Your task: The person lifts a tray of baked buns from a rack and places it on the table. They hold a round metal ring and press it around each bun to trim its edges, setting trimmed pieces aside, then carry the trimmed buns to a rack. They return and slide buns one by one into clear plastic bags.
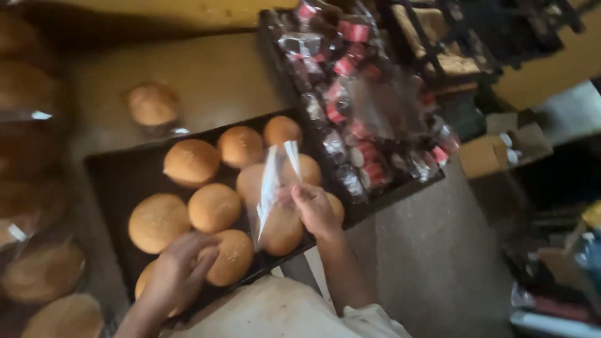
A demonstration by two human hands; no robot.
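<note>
Closing over a round bun (230, 255) at the near edge of the dark baking tray (109, 178), the left hand (178, 275) is curling its fingers around it, seemingly to lift it. The right hand (315, 209) is pinching a clear plastic bag (270, 181) upright above the tray's right side, perhaps keeping it ready. Other buns (191, 163) are filling the tray; wrapped packets (350, 100) are lying beyond its far right corner.

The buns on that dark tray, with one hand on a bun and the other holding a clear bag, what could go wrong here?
1. The dark tray seems to overhang the counter edge near the person; leaning on it might tip it.
2. The right hand pinches the clear plastic bag by one edge, so it could slip.
3. The left hand might dent the bun it presses.
</note>
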